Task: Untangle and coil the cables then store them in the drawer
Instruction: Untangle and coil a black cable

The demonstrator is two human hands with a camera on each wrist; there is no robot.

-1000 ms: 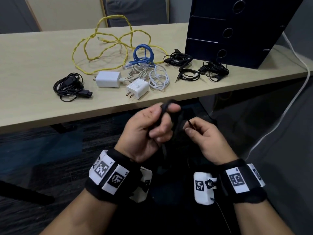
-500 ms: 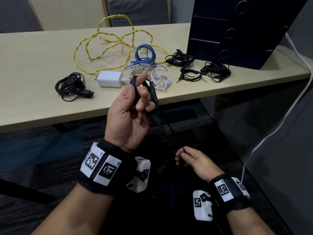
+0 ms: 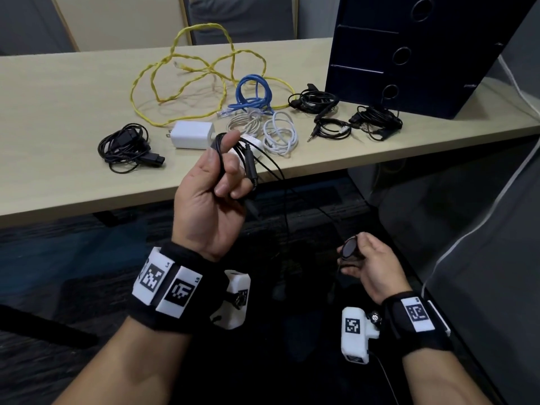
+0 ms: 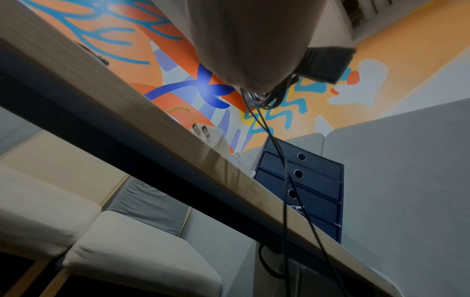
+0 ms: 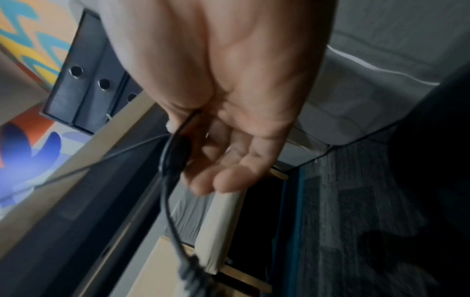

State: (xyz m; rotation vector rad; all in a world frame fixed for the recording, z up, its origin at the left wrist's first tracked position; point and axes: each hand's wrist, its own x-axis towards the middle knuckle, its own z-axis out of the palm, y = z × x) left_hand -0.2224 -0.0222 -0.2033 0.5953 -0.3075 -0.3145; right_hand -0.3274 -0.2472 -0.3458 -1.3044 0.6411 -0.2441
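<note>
My left hand point(image 3: 210, 197) pinches coiled black cable point(image 3: 248, 165) turns secure; right hand point(image 3: 369, 263) grips its free end point(image 3: 349, 248), feeding slack.

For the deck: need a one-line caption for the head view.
Left hand grips a thin black cable wound round its fingers; right hand holds its round black end piece.

L hand point(image 3: 211, 197) raised, fingers curled; R hand point(image 3: 369, 263) low, pinching.

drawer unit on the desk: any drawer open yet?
All shut. The three visible fronts of the drawer unit sit flush in the head and left wrist views; nothing pulled out.
</note>
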